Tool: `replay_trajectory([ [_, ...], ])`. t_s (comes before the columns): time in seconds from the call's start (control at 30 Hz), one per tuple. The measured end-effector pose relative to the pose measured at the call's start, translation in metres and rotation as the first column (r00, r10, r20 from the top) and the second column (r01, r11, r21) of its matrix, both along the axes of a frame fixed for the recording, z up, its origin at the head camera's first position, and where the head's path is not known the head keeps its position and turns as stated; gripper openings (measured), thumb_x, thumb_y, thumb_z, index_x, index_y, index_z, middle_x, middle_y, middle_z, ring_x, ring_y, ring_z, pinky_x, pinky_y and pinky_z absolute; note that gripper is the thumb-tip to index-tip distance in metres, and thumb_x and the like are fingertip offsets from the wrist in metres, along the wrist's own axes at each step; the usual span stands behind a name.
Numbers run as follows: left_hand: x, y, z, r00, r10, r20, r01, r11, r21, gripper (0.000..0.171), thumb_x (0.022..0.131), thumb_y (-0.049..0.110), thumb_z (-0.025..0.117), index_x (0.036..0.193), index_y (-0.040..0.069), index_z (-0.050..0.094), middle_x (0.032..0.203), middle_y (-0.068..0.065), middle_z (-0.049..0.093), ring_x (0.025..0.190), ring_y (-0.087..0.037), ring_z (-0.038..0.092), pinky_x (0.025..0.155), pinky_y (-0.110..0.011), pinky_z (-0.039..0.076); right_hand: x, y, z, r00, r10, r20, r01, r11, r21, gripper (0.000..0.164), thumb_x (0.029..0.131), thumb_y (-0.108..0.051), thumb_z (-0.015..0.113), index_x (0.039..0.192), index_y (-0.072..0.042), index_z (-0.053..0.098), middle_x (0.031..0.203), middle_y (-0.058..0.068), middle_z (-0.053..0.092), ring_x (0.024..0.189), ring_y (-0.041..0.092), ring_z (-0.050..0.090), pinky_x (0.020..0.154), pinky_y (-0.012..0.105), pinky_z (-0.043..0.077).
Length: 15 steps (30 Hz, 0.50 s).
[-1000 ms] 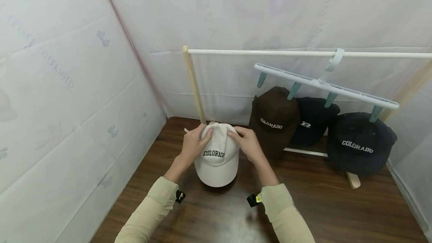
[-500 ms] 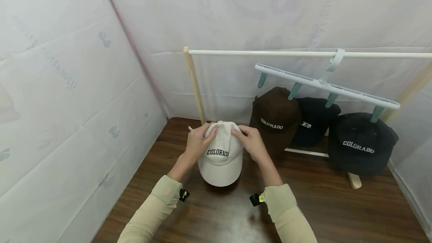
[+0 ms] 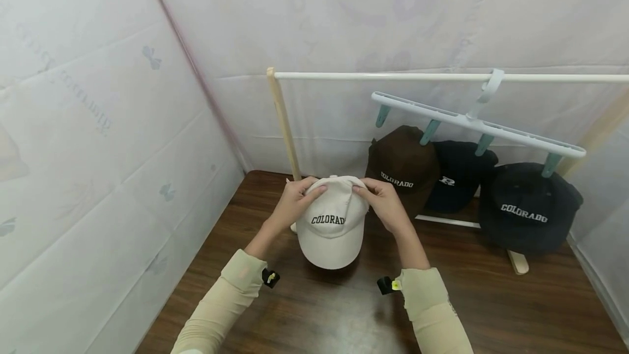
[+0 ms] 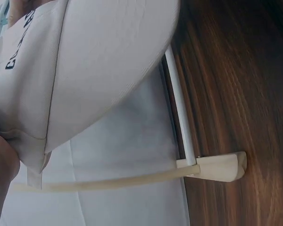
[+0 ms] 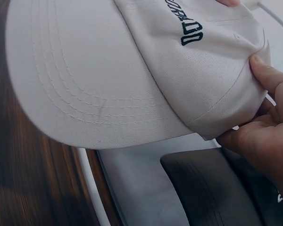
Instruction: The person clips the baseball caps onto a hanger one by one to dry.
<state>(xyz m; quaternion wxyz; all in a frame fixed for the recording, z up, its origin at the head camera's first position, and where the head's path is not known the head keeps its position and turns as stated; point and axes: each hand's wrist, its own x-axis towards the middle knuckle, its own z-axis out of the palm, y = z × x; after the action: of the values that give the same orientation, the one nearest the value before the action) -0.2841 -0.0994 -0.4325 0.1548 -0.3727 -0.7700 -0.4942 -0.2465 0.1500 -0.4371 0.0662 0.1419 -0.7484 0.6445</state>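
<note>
A white baseball cap [image 3: 331,223] with dark COLORADO lettering is held up over the table, its brim toward me and tilted down. My left hand [image 3: 294,201] pinches the crown at its upper left, thumb on the front. On the upper right, my right hand [image 3: 385,204] pinches the crown the same way. The right wrist view has the thumb pressing the cap [image 5: 99,70] from outside, with other fingers behind the fabric. Only part of the left hand [image 4: 2,169] shows in the left wrist view, beside the cap's edge.
A pale blue clip hanger [image 3: 472,119] hangs from the white rail [image 3: 368,76]. Below its clips are a brown cap [image 3: 405,163], a navy cap [image 3: 457,173] and a black cap [image 3: 530,206]. A wooden post [image 3: 283,124] stands behind my left hand on the dark table [image 3: 304,310].
Both hands have shifted to the right and slightly up in the head view, carrying the white cap closer to the brown one. The hanging caps have stayed put.
</note>
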Motion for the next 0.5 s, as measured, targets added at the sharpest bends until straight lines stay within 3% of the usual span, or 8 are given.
replay_trajectory([
  [0.3,0.000,0.019,0.003,1.000,0.012,0.001,-0.012,0.998,0.058,0.009,0.095,0.013,0.074,0.096,0.004,0.075,0.081,-0.007,0.073,0.059,-0.010,0.061,0.050,-0.027,0.051,0.005,0.007,0.002,0.999,-0.039,-0.022,0.038,0.999,-0.010,0.028,0.102,-0.022,0.065,0.120,-0.001,0.072,0.115,0.016,0.069,0.096,0.022,0.065,0.078,0.029,0.057],
  [0.5,0.001,0.025,0.010,0.996,-0.012,0.093,0.007,0.999,0.051,0.012,0.093,0.013,0.076,0.101,0.004,0.077,0.085,-0.010,0.076,0.061,-0.015,0.065,0.053,-0.027,0.052,0.008,0.012,0.004,0.997,-0.058,-0.041,0.058,0.998,0.002,0.029,0.102,-0.022,0.064,0.122,-0.001,0.071,0.116,0.015,0.068,0.098,0.023,0.062,0.079,0.029,0.056],
])
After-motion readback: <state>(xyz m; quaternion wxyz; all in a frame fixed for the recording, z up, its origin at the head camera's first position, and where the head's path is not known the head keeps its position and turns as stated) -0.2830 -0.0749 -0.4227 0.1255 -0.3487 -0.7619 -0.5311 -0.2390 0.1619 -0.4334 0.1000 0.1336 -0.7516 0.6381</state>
